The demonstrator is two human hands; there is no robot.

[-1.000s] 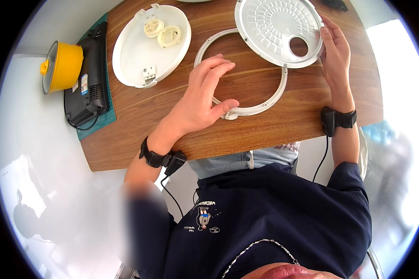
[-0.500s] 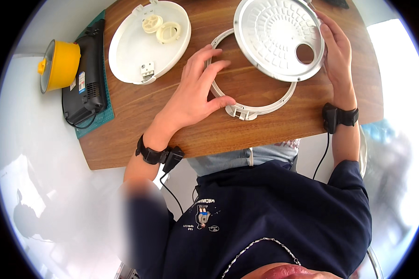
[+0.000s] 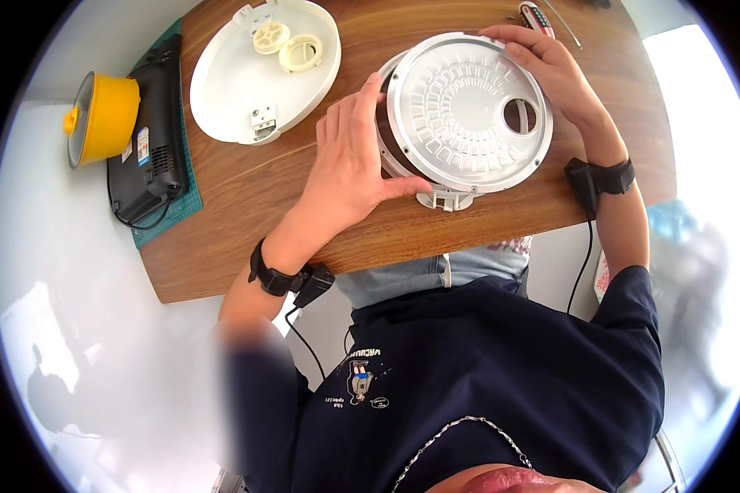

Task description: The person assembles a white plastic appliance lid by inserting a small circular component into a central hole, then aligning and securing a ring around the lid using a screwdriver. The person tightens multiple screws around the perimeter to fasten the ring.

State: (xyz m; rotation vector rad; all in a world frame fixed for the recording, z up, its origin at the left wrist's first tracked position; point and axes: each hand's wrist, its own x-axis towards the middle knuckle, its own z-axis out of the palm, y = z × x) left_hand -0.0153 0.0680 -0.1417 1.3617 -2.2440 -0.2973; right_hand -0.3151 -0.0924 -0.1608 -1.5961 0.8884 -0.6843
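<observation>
metal disc (image 3: 460, 115) in right hand (image 3: 556, 72), overlapping ring (image 3: 448, 200)

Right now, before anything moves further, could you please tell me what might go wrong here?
The left hand sits by the gap between the metal disc and the white ring, so a finger might get pinched. The disc looks off-centre over the ring, so it could slip or seat crookedly. The right hand is close to a red-and-grey item and could knock it.
</observation>
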